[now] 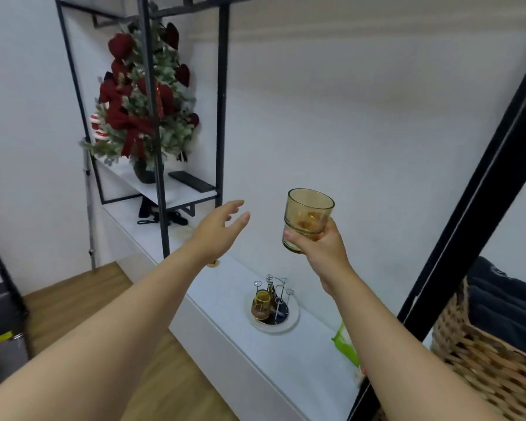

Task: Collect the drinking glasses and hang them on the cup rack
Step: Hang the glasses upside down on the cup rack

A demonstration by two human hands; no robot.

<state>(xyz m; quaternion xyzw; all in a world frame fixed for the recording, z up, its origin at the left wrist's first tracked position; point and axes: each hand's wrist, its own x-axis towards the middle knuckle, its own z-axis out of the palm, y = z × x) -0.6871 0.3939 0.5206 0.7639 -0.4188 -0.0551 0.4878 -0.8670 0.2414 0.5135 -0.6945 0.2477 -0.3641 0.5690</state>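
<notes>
My right hand grips an amber drinking glass by its base, upright, held high above the white counter. My left hand is stretched forward, fingers apart, holding nothing. Below, on the counter, a metal cup rack with thin looped prongs stands on a round white tray. A second amber glass hangs upside down on the rack's left side. Both hands are well above the rack.
A black metal shelf frame rises at the left, holding a red and green Christmas arrangement and a dark flat device. A wicker basket with dark fabric sits at the right behind a black post. A green item lies on the counter.
</notes>
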